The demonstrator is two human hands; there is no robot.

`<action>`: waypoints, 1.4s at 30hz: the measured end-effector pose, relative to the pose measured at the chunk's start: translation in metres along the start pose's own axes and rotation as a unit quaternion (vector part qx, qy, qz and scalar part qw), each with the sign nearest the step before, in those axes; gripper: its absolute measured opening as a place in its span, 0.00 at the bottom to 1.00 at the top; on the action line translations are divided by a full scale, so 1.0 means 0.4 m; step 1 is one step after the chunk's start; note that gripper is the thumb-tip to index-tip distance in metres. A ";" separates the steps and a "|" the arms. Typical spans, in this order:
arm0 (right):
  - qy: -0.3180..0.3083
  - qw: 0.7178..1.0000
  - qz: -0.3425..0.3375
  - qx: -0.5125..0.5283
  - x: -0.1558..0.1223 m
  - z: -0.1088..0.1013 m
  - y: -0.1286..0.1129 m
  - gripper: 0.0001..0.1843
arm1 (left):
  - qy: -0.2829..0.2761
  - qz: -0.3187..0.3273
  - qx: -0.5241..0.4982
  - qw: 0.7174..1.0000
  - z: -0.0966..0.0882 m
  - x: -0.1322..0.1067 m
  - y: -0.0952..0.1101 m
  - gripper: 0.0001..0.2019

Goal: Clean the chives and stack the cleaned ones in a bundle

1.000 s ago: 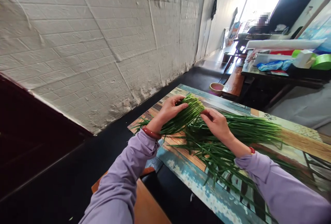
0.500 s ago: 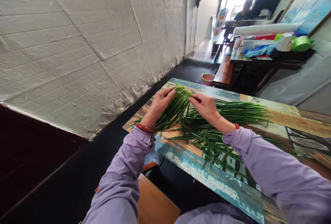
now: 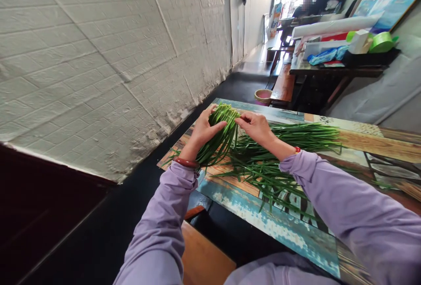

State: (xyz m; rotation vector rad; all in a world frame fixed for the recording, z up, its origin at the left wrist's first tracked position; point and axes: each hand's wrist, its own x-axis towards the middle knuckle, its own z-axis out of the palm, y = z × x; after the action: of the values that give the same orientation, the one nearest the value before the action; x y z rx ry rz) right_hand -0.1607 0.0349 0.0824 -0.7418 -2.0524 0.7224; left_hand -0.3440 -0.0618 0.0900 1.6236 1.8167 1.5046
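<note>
My left hand [image 3: 206, 128] is wrapped round a thick bunch of garlic chives [image 3: 221, 133], its thumb lying across the stalks. The pale cut ends point up and away from me, and the green leaves hang down toward the table. At the right edge of those ends, my right hand [image 3: 255, 126] pinches with thumb and forefinger, seemingly on a stalk of the bunch. Beneath and beside my right forearm lies a loose pile of chives [image 3: 305, 138], with leaves straggling toward the near table edge.
The patterned table [image 3: 283, 236] stretches to the right. A wooden stool [image 3: 205, 250] stands below its near edge. Beyond are a pink basket [image 3: 263, 95], a bench [image 3: 283, 83] and another table [image 3: 332, 71] with goods. A white brick-patterned wall [image 3: 108, 65] runs along the left; a person sits far back.
My left thumb has lifted and spread across the stalks, and the bunch has tilted slightly. My right hand stays pinched by the cut ends, a little further left. The whole view has shifted slightly.
</note>
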 end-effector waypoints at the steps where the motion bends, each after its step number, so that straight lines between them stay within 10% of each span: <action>1: -0.004 1.000 0.019 0.003 0.008 0.004 0.004 0.14 | 0.012 0.009 0.075 0.997 0.008 -0.005 -0.005 0.46; 5: -0.036 0.995 0.086 0.015 0.047 0.022 0.020 0.15 | 0.031 -0.007 0.305 0.952 0.076 -0.033 -0.017 0.64; 10: -0.055 0.996 0.063 -0.036 0.089 0.040 0.030 0.09 | 0.076 -0.039 0.421 0.903 0.137 -0.023 -0.038 0.61; 20: -0.075 0.992 -0.046 -0.088 0.097 0.027 0.120 0.19 | -0.013 -0.074 0.544 0.836 0.048 0.126 -0.065 0.43; 31: 0.051 0.995 0.039 -0.081 -0.097 -0.243 0.223 0.20 | -0.095 -0.142 0.486 0.857 0.113 0.208 -0.284 0.38; 42: 0.188 0.939 0.285 -0.026 -0.492 -0.505 0.328 0.19 | -0.096 -0.152 0.514 0.839 0.087 0.043 -0.175 0.44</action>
State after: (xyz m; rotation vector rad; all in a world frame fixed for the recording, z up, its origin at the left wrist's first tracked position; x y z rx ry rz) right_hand 0.1368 0.0270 -0.0073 -1.4195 -1.5143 0.7664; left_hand -0.3625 -0.0179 0.0257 1.5933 2.7799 0.1233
